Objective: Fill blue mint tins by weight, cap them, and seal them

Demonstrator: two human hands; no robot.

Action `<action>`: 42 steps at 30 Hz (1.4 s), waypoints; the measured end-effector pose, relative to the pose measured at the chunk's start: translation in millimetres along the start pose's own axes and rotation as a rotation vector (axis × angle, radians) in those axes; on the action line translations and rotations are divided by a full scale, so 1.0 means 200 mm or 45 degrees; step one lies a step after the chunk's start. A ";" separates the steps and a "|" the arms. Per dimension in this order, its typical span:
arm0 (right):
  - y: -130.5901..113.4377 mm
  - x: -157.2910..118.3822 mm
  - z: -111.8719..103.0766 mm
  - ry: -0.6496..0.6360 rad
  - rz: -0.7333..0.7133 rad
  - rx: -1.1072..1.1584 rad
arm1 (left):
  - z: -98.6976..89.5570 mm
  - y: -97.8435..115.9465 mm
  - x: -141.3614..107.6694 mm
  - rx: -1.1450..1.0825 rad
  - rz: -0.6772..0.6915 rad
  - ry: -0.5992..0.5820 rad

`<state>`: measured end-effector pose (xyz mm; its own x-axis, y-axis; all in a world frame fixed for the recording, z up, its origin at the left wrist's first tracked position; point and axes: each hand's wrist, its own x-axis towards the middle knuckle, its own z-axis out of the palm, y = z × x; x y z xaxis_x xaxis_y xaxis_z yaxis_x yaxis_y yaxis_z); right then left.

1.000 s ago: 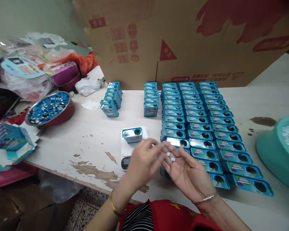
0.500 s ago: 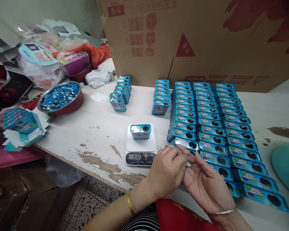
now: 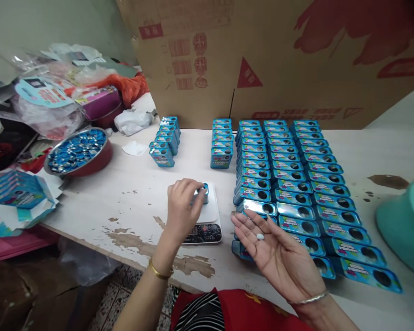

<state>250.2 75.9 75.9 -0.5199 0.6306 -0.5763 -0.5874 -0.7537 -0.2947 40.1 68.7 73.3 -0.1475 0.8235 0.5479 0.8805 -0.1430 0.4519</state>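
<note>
On a white digital scale (image 3: 212, 214) stands a small blue tin (image 3: 206, 196), mostly hidden behind my left hand (image 3: 184, 207). That hand's thumb and fingertips are drawn together at the hole in the tin's top; anything between them is hidden. My right hand (image 3: 279, 253) is open, palm up, with a white mint (image 3: 260, 236) lying on it. Beside and beneath it stand rows of blue tins (image 3: 293, 186) with round holes in their tops. The scale's readout is partly covered by my left wrist.
Short rows of tins (image 3: 221, 158) and tins topped with white mints (image 3: 161, 158) stand farther back. A metal bowl (image 3: 103, 158) of blue and silver lids is left; stacked blue tins (image 3: 19, 191) lie nearby. A teal container (image 3: 400, 225) is right, a large carton (image 3: 279, 59) behind.
My left hand has left my right palm and moved left to the tin on the scale. My right hand has opened out, showing the white mint. The view has shifted slightly.
</note>
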 end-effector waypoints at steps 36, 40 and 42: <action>-0.31 -0.02 -0.11 0.084 -0.361 0.059 | 0.04 -0.26 0.25 0.174 0.182 -0.659; -0.32 -0.03 -0.12 0.119 -0.365 0.110 | 0.23 -0.27 0.43 0.180 0.289 -0.585; -0.33 -0.03 -0.14 0.163 -0.364 0.135 | 0.33 -0.28 0.48 0.220 0.344 -0.622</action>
<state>309.2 116.7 78.3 -0.2467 0.7803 -0.5747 -0.7632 -0.5219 -0.3810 6.0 193.2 53.5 0.2810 0.9339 0.2210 0.9249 -0.3250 0.1975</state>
